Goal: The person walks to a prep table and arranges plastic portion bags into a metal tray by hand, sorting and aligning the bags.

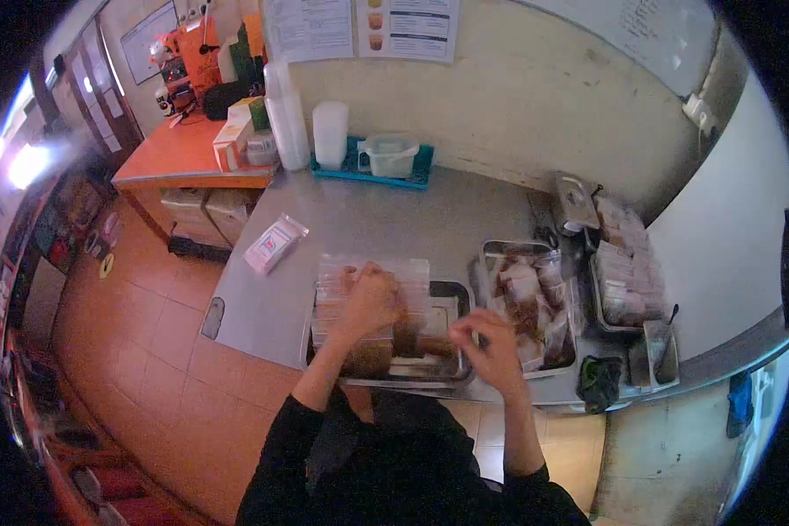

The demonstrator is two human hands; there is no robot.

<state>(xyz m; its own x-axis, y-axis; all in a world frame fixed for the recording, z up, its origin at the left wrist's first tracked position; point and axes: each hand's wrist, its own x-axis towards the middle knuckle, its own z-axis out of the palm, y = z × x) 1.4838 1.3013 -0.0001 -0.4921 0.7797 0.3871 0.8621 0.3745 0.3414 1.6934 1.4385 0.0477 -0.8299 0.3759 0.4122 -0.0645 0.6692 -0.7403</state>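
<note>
My left hand is over a stack of clear plastic packets in a metal tray. Its fingers look curled and closed, and what they hold, if anything, is hidden. My right hand hovers at the tray's right side with thumb and fingers pinched together; I cannot make out what is between them. Brown contents show through the packets below my left hand. Just right of my right hand, a second metal tray holds several bagged brown and pale pieces.
A pink-and-white packet lies on the left of the steel table. At the back stands a teal tray with white containers. To the right are a tray of wrapped packets, a small metal container and a dark cloth.
</note>
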